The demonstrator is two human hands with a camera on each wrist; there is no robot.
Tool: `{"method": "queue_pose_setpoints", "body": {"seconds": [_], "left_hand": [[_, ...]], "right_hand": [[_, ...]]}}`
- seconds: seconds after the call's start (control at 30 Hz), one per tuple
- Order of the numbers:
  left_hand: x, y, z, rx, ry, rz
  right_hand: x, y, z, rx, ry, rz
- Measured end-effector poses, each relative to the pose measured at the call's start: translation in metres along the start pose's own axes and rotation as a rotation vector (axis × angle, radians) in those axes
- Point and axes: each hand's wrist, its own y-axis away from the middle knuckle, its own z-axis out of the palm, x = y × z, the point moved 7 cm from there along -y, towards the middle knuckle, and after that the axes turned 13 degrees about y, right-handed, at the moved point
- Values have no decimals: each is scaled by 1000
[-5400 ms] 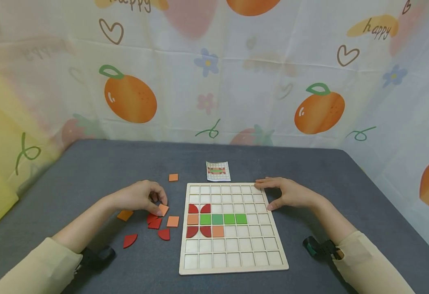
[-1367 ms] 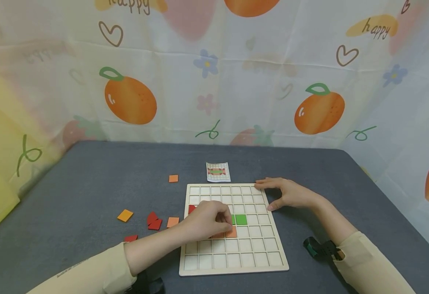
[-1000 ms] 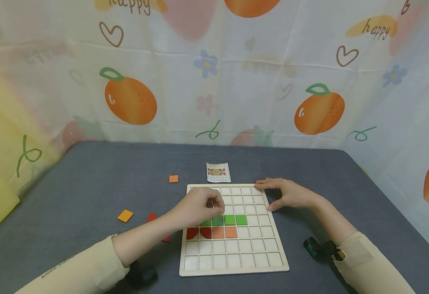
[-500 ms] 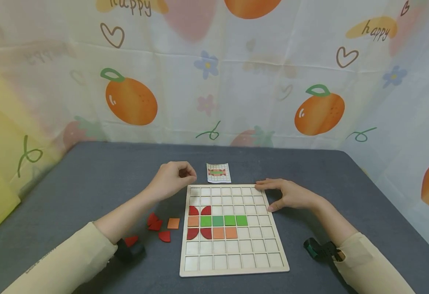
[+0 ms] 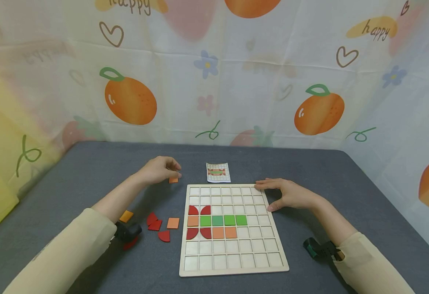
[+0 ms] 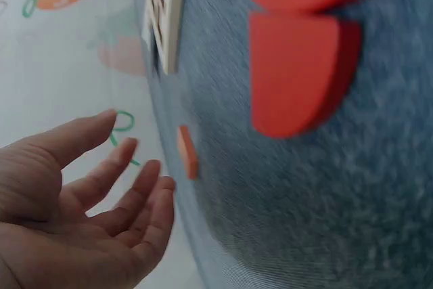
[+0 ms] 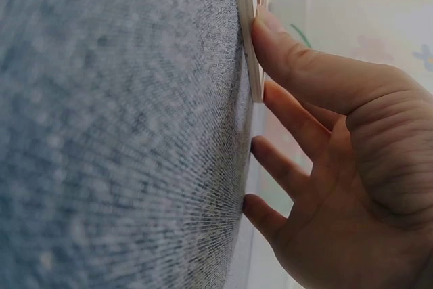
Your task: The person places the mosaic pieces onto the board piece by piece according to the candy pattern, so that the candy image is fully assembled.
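One amber tile [image 5: 126, 216] lies farthest left on the dark tabletop [image 5: 100, 171], near a red quarter-round [image 5: 130, 245] partly hidden by the left wrist's black camera [image 5: 127, 232]. Two red pieces [image 5: 154, 221] lie against each other, touching or overlapping. Beyond them the left hand [image 5: 157, 169] reaches to a lone orange tile [image 5: 173, 180], its fingers apart from the thumb and gripping nothing; contact is unclear. Nearer lie another red quarter-round [image 5: 164, 236] and an orange square [image 5: 173, 223] just beside the gridded board [image 5: 234, 247]. The board bears four red quarter-rounds, three orange squares and a row of four greens. Behind it is a printed card [image 5: 218, 172]. At right, the right hand [image 5: 291, 194] touches the board's edge, fingers and thumb spread.
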Motion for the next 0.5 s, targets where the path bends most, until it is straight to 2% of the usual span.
{"method": "queue_pose_setpoints", "body": {"seconds": [0.07, 0.17, 0.3, 0.5], "left_hand": [[-3, 0, 1, -60, -15, -2], [-11, -2, 3, -119, 13, -22], [-19, -4, 6, -144, 73, -79], [-29, -7, 9, -148, 86, -97]], "right_hand": [[0, 0, 0, -1, 3, -1], [0, 0, 0, 0, 1, -1], [0, 0, -1, 2, 3, 1], [0, 0, 0, 1, 4, -3]]}}
